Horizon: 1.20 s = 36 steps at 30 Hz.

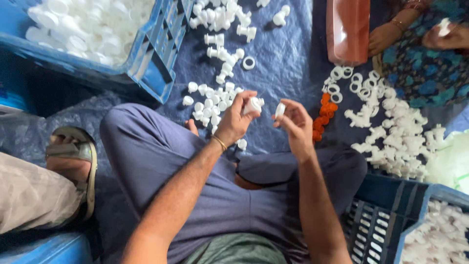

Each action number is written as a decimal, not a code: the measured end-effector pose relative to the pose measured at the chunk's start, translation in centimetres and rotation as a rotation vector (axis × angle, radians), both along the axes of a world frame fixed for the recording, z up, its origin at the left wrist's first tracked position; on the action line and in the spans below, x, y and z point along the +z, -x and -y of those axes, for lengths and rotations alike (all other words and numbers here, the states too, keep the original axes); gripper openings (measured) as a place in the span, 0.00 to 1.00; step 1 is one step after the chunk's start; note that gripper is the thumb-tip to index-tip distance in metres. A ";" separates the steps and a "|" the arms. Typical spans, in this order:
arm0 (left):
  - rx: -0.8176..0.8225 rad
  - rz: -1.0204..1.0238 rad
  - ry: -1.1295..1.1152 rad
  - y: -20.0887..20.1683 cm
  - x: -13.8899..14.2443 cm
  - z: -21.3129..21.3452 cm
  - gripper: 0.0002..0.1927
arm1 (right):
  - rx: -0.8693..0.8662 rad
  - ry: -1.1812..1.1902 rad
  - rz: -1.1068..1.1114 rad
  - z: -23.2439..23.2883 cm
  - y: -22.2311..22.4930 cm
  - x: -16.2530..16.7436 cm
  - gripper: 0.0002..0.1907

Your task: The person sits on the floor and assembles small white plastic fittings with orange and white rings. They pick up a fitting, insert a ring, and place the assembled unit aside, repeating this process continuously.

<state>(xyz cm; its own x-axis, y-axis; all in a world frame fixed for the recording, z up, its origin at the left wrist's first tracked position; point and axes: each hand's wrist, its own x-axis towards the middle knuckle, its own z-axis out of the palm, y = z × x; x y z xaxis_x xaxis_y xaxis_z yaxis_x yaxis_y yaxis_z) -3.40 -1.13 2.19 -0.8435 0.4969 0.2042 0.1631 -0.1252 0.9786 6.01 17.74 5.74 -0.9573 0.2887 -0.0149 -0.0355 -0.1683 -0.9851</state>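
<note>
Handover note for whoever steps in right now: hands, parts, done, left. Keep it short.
Left hand: raised over the lap, fingers closed on a white plastic fitting.
Right hand: raised opposite it, pinching a small white piece at the fingertips. The two parts are close but not joined.
Parts: loose white fittings scattered on the blue tarp ahead; orange rings just beyond the right hand; white rings and a second white pile further right; blue crates upper left and lower right hold more white parts.
Done: cannot tell which pieces are finished.
Left: the held pair is unjoined; many loose fittings remain.
</note>
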 end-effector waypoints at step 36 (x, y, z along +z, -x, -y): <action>-0.111 -0.422 0.298 -0.8 -5.2 -0.7 0.16 | 0.183 -0.061 0.188 -0.4 -1.1 -4.1 0.20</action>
